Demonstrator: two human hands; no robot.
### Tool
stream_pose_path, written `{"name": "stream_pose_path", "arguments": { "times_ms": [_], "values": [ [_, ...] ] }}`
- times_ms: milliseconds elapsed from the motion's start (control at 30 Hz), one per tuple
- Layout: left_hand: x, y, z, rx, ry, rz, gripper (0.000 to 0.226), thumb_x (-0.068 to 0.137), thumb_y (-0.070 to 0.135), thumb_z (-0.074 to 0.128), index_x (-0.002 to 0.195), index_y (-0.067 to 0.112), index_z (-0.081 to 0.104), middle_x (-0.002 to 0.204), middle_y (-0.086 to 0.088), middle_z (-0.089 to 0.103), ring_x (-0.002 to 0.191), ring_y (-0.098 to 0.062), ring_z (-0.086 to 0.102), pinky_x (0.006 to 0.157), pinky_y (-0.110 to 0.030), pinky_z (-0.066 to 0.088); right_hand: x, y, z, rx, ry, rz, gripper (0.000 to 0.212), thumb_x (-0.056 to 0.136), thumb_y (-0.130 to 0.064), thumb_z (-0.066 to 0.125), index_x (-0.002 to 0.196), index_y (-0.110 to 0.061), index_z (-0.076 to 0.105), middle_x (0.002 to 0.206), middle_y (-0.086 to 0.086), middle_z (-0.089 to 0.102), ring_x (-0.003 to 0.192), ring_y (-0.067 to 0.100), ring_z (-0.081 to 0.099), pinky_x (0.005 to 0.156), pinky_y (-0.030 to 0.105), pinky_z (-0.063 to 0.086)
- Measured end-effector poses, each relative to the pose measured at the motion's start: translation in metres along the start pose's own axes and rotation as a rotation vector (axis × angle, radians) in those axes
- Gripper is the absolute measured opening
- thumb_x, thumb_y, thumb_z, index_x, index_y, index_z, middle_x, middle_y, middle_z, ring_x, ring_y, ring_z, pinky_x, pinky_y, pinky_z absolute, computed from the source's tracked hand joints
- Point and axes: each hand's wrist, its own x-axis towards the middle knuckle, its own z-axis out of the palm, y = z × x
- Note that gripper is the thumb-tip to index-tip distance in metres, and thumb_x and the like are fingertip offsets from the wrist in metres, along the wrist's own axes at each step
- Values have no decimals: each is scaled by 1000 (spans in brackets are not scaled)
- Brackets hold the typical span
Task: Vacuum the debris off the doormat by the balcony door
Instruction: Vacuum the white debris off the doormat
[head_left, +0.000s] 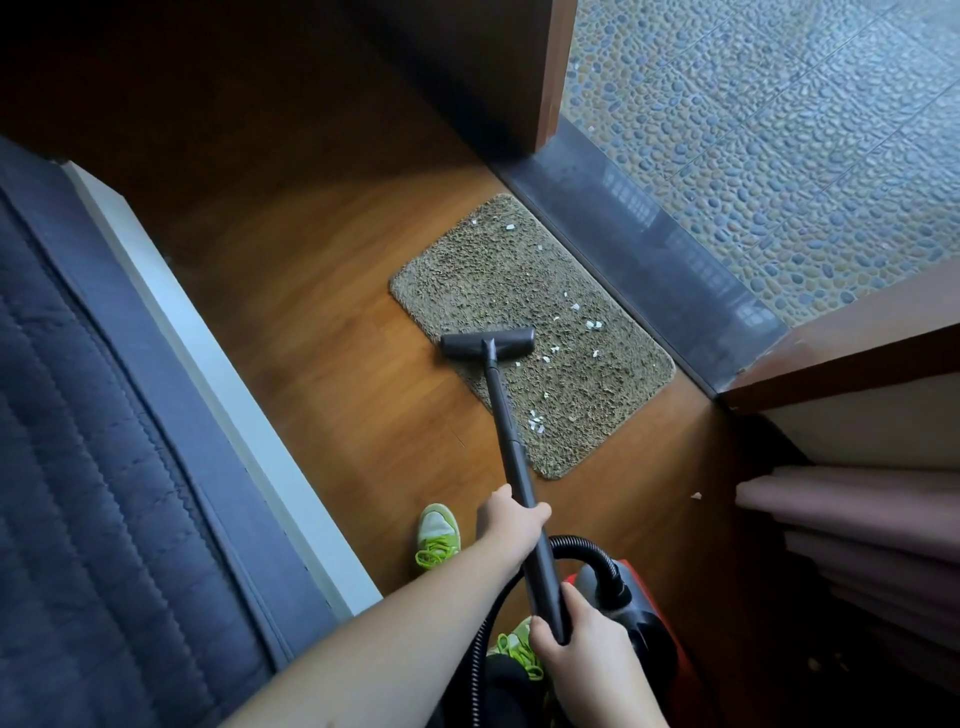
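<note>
One brown doormat (524, 332) lies on the wooden floor (322, 322), its long edge just beside the dark sill (649, 260) of the open balcony door. White bits of debris (594, 325) are scattered over it, mostly along the half nearer the sill and toward the near end; they are too small and many to count surely, though well over a dozen show. One more white scrap (696, 495) lies on the floor off the mat, near the folded curtain (857, 519).

One vacuum wand (511, 447) runs from the hands to one flat nozzle head (488, 344), which rests on the mat's edge farthest from the sill. Both hands hold the wand: the left hand (511, 525) has its grip clenched around the middle, and the right hand (576, 639) grasps the lower end where one black hose (587, 551) curves to the red vacuum body (634, 608).

Two green shoes show, one (438, 535) beside the left wrist, one (519, 649) partly hidden below. A dark quilted bed (104, 467) fills the left.
</note>
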Motion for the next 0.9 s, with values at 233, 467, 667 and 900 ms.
{"name": "stream_pose_path", "arguments": {
  "times_ms": [233,467,667,900],
  "values": [
    [-14,-6,1,28,-8,-17,55,81,35,64,131,14,57,126,-5,63,111,-26,60,92,-31,50,-10,7,5,33,-2,2,28,87,-39,53,112,-27,53,93,-2,67,84,8,61,63,8,40],
    [-8,-4,8,45,-9,20,57,84,33,65,136,14,52,129,-6,60,113,-26,59,91,-27,47,-10,9,4,93,31,15,36,87,-40,55,121,-28,53,97,-5,68,94,7,63,72,10,41],
    [16,13,9,94,-27,76,59,85,30,64,140,15,49,135,-6,57,117,-25,56,85,-23,41,7,1,2,145,77,39,19,87,-39,55,103,-28,55,82,-2,65,85,11,62,67,14,42],
    [54,46,-22,127,-22,127,52,80,34,66,127,12,58,119,-6,64,106,-28,60,82,-28,46,40,-45,-3,133,89,62,30,85,-44,53,112,-30,53,85,-4,66,81,14,62,68,19,46]
  ]
}}
